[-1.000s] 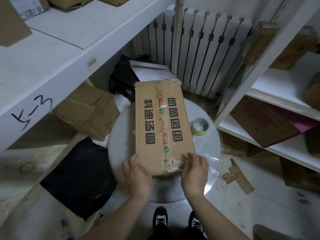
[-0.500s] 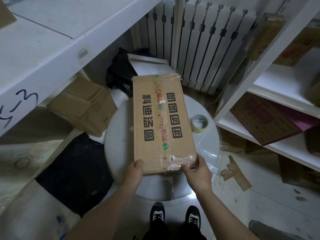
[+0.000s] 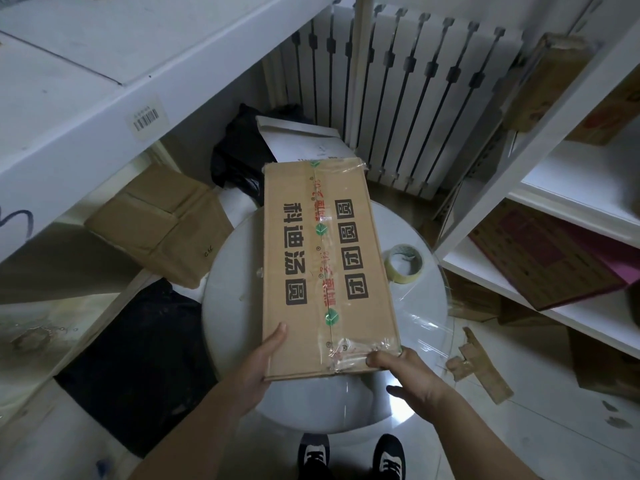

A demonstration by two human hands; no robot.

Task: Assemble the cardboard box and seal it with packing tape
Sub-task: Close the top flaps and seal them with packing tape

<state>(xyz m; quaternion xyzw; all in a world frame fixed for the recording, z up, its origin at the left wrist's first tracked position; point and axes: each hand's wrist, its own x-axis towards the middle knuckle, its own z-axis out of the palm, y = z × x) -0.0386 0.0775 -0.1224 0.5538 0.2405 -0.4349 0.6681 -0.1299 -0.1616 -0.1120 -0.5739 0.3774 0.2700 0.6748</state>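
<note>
Holding the sealed cardboard box (image 3: 304,209) by its near end, one hand at each corner, hands apart with the box's width between them. Clamping the near left edge with the left hand (image 3: 258,365), thumb flat on the top face, fingers hidden underneath. Pinching the near right corner with the right hand (image 3: 405,372), thumb down on the crinkled clear tape (image 3: 349,353) wrapped over that end, one fingertip showing below the box. Pointing the box lengthwise away from the body, printed face up, above the round white table (image 3: 235,296); cannot tell whether resting on the tabletop or lifted clear. Spotting the roll of packing tape (image 3: 404,263) flat on the table just right of the box, near its middle, well ahead of the right hand. Standing between white shelving (image 3: 86,133) on both sides, with a white radiator (image 3: 415,98) beyond the box's far end.
</note>
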